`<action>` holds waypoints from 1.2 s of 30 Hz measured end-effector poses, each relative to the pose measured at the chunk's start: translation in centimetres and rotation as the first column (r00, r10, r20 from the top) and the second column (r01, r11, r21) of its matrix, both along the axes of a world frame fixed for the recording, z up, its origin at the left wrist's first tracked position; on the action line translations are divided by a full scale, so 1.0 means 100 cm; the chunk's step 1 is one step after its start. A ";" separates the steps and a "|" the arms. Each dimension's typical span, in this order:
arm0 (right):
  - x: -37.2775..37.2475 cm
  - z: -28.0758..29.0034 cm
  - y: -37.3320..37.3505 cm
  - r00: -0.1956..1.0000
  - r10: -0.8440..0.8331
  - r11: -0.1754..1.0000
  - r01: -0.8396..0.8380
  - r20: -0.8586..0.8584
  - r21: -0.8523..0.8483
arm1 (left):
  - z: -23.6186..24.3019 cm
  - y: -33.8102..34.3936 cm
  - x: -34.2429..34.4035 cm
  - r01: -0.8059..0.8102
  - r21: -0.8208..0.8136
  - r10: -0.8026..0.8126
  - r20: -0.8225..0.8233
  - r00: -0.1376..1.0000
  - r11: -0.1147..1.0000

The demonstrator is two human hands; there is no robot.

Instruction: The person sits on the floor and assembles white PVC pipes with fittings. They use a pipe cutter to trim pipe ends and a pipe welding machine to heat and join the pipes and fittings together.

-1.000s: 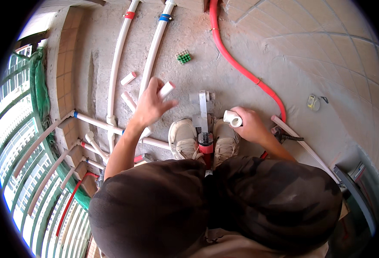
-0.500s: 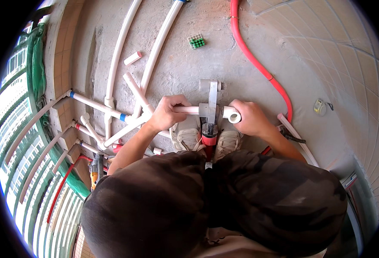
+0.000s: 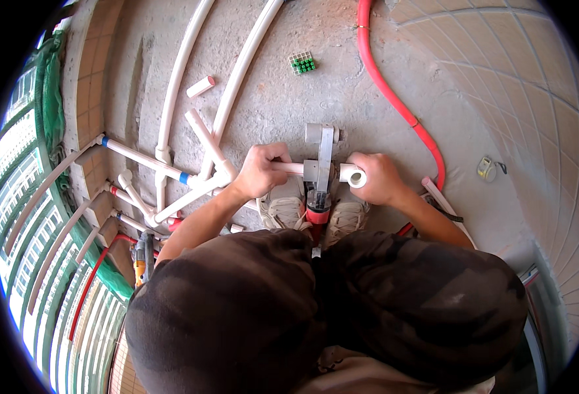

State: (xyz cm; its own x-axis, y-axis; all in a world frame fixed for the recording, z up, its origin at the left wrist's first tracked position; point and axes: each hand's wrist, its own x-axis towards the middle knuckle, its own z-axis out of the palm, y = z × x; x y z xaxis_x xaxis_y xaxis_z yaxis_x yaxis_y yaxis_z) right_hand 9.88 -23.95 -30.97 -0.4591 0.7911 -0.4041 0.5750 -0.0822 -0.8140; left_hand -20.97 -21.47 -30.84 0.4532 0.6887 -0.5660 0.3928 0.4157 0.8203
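Observation:
A pipe welding iron with a red body and a flat metal heating plate stands upright between my shoes. My left hand is closed round a white pipe, whose end meets the grey heating socket on the plate's left side. On the other side, my right hand grips a white pipe fitting with one round opening facing up toward me. The fitting presses against the plate's right side; the contact itself is partly hidden. A second, larger grey heating die sits farther out on the plate.
Joined white pipes lie at the left, with a short pipe offcut beyond. A red conduit curves along the right. Farther off are a rack of green plugs and a tape measure. An orange power tool stands at the left.
Both hands have moved slightly inward toward the heating plate. Less of the pipe shows between my left hand and the socket, and the fitting sits a little closer to the plate.

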 end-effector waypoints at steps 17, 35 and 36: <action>0.003 -0.021 -0.005 0.981 -0.049 0.999 0.049 -0.188 -0.004 | 0.015 -0.001 0.014 -0.052 -0.058 0.051 -0.013 0.999 0.997; -0.013 0.004 -0.002 0.986 -0.027 0.999 0.030 -0.165 0.013 | 0.018 -0.005 0.003 -0.101 -0.085 0.104 0.025 0.994 0.991; -0.013 0.005 -0.004 0.986 -0.038 0.999 0.041 -0.160 0.012 | 0.017 -0.005 0.001 -0.068 -0.073 0.069 0.012 0.998 0.995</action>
